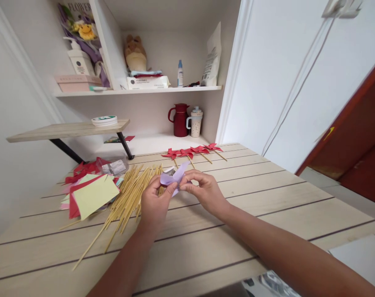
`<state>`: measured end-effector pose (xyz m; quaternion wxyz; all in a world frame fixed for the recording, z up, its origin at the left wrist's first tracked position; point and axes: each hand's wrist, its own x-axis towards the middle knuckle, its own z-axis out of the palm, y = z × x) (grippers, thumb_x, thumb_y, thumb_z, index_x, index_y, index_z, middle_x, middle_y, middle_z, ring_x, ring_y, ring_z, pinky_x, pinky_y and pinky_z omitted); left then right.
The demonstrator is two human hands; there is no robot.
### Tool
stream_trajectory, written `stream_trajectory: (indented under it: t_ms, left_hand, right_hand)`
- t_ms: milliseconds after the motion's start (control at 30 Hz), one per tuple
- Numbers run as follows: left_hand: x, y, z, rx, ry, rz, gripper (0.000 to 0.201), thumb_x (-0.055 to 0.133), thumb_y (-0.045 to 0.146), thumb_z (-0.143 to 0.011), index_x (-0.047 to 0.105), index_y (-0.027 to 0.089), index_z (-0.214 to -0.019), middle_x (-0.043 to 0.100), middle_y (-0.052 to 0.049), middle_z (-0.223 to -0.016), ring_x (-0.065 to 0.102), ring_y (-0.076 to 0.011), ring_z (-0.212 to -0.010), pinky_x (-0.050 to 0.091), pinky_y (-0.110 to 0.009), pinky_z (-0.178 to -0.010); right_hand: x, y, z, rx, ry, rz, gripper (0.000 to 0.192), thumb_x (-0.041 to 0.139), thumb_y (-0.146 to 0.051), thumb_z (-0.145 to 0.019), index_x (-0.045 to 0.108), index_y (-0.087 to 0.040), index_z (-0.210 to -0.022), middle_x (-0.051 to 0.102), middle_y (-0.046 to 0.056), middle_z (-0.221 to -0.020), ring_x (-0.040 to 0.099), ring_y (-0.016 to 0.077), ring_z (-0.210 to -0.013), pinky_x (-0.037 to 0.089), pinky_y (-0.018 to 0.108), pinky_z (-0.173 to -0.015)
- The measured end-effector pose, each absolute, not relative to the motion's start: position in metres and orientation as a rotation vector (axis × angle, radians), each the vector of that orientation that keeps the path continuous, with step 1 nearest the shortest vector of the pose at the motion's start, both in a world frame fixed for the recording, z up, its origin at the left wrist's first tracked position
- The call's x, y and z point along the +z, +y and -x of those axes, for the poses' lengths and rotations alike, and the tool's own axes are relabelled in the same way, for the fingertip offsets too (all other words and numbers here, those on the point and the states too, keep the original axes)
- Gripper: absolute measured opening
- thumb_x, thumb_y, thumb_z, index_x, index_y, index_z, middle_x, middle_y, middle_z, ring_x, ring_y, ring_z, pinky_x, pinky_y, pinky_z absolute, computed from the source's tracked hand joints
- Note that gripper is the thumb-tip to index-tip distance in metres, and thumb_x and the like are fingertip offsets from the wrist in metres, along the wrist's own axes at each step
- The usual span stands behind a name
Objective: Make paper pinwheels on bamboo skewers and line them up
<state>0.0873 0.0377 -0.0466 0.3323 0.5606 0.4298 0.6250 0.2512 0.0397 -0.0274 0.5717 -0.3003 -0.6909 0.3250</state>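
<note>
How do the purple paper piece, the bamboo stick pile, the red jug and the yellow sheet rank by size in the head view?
1. bamboo stick pile
2. yellow sheet
3. purple paper piece and red jug look alike; the jug stands farther away, so unsure.

— Where's the camera?
— One view only, worn on the person's head, above the near edge of the wooden table (268, 214), looking forward and down.
— How close?
— Close: forearms enter from the bottom edge, tabletop fills the lower half.
— Beyond the table?
— Faces the white shelf alcove (138, 91) behind the table's far edge; a white wall to the table's right.
</note>
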Motion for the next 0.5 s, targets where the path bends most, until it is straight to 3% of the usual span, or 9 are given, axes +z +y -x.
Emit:
stream_trajectory:
  t_ms: [333, 500]
  left_hand:
    - [-0.0416, 0.0327, -0.0893, 1.635, 1.101, -1.497, 0.02, 0.074, 0.036, -0.075, 0.073, 0.021, -0.089, 0.071, -0.005, -0.094, 0.064, -0.022, -0.095, 0.048, -0.033, -0.088]
    - [-0.0382, 0.0293, -0.0948, 1.655, 1.137, -1.382, 0.026, 0.076, 0.036, -0.073, 0.07, 0.02, -0.093, 0.071, -0.004, -0.089, 0.065, -0.0197, -0.085, 0.049, -0.03, -0.08]
  right_hand:
    - [-0.0249, 0.0385, -0.2507, 0.828, -1.6, 0.717, 0.009, 0.073, -0.03, -0.081, 0.07, -0.023, -0.077, 0.07, 0.001, -0.084, 0.064, 0.0191, -0.086, 0.047, 0.033, -0.086]
    - [-0.0219, 0.0366, -0.2499, 0.835, -1.597, 0.723, 0.01, 0.073, -0.032, -0.081, 0.07, -0.024, -0.077, 0.07, 0.002, -0.085, 0.063, 0.0196, -0.087, 0.047, 0.035, -0.088]
